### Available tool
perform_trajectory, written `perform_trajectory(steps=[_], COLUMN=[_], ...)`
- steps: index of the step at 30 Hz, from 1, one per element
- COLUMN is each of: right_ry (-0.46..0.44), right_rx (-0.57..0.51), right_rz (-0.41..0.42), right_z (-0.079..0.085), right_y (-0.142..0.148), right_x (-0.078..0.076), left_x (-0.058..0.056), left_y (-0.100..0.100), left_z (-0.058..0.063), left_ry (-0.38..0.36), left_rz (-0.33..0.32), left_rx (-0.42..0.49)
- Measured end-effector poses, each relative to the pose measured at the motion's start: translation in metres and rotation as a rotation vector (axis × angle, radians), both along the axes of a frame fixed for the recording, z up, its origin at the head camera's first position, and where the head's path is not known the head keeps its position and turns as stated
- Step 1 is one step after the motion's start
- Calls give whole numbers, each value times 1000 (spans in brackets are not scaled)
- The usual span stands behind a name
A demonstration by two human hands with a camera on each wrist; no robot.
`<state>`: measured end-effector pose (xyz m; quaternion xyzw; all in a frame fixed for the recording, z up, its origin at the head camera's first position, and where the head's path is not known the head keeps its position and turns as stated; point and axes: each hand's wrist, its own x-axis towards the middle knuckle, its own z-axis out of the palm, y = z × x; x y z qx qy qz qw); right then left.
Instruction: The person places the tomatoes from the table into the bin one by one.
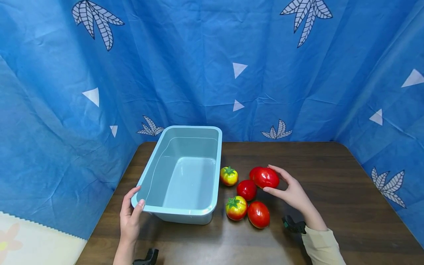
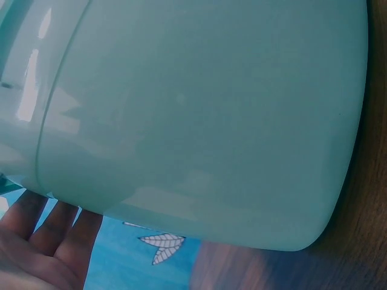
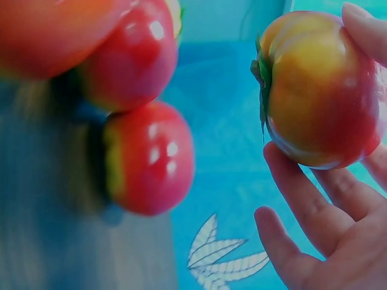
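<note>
A pale blue plastic tub [image 1: 185, 212] stands left of centre, and my left hand [image 1: 130, 217] grips its near left corner, thumb on the rim. In the left wrist view the tub's wall [image 2: 211, 133] fills most of the picture, with the left fingers [image 2: 78, 241] at its edge. Between the thumb and fingers of my right hand [image 1: 291, 191] is a glossy tomato [image 1: 267, 178], held above the table. Seen from the right wrist, this tomato [image 3: 323, 90] is red and yellow with green leaves on one side.
Several other tomatoes lie right of the tub: two with green tops, one farther back [image 1: 228, 177] and one nearer [image 1: 236, 209], and red ones [image 1: 246, 190], including one at the front [image 1: 258, 214]. A blue patterned curtain [image 1: 205, 73] hangs behind the dark wooden table [image 1: 331, 176].
</note>
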<state>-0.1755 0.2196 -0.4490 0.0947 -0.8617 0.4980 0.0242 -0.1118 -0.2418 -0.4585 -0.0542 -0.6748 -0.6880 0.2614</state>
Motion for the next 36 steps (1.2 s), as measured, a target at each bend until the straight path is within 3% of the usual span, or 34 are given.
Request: perform_trajectory(steps=[19,29,36], right_ry=[68,45,33], right_rx=[-73,-143,-154], right_rz=[95,147,180], right_z=[43,54,57], right_y=[-36,-53,-66], right_x=[-5,-6,-9], left_x=[0,2,1], left_y=[1,2,2], left_z=[-1,3,0], left_ry=[21,-24,19], left_rz=[-10,2,-14], left_rx=[6,8,10])
